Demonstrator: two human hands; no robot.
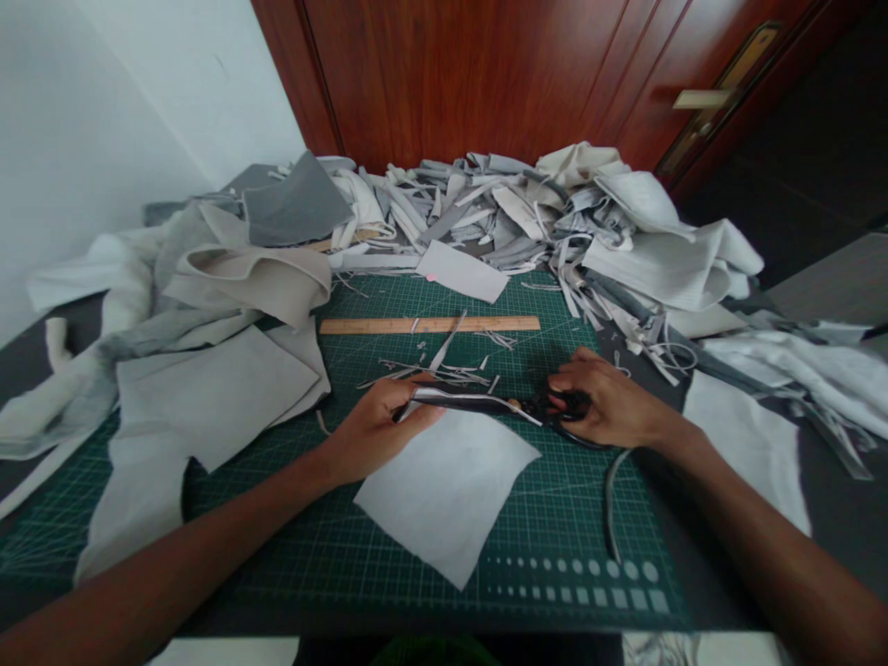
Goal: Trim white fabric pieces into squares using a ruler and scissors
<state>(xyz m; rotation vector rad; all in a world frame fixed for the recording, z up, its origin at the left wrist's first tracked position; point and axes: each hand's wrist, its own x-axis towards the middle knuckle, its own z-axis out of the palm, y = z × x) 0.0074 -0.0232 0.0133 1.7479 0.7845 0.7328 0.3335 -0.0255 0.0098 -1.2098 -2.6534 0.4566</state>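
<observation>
Right hand (607, 402) closed firmly through black-handled scissors (563, 405); left hand (378, 433) pinches a dark-edged fabric strip (458, 400) (blades hard to separate from it), both above the green cutting mat (589, 546).

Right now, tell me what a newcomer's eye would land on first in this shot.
The big heap of grey and white fabric offcuts piled against the reddish wooden door stands out first, along the back. Below it, a green cutting mat fills the middle, with a wooden ruler lying across it. At the centre, the right hand grips black-handled scissors while the left hand holds a dark-edged strip leading to them.
</observation>
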